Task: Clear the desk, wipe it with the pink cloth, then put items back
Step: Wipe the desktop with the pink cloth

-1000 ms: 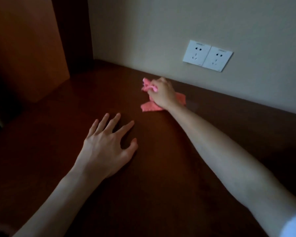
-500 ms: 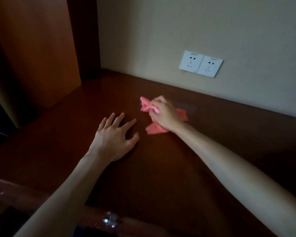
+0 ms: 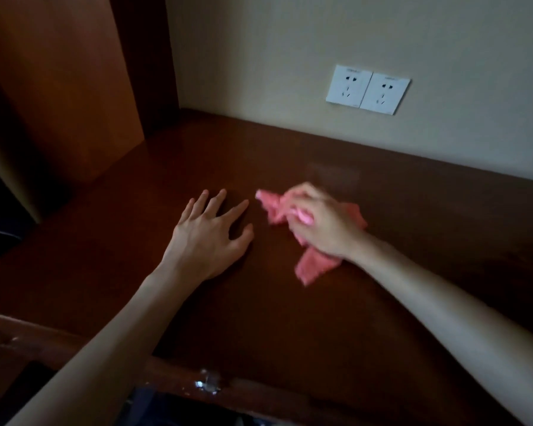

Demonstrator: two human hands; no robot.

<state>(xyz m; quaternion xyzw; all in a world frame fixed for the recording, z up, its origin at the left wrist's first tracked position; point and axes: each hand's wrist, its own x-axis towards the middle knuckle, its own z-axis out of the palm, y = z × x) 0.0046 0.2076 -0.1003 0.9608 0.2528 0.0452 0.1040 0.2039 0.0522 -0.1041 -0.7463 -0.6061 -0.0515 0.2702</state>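
Desk edge: the near rim of my dark wooden desk [image 3: 290, 318] curves across the bottom of the view; a small shiny patch [image 3: 208, 383] sits on that rim, too blurred to identify.
Desk surface: glossy red-brown wood, dimly lit, with a faint pale reflection near the back.
My left hand [image 3: 210, 235]: palm down on the desk at centre-left, fingers straight and spread apart, holding nothing.
My right hand [image 3: 320, 224]: just right of the left, fingers curled tight around the pink cloth [image 3: 316, 265], pressing it to the wood; the hand is motion-blurred.
Pink cloth: bunched under and inside my right fist at mid-desk, one flap trailing toward me, one corner poking out left toward my other hand, a further edge showing behind the wrist. It lies apart from the left fingertips.
Left side: an orange-brown wooden panel [image 3: 59, 87] stands upright on the desk's left end, with a darker panel behind it in the corner.
Wall: plain beige wall [image 3: 290, 56] meets the desk's back edge.
Sockets: a white double wall socket [image 3: 368, 89] is mounted on the wall above and behind my right hand, well apart from the cloth.
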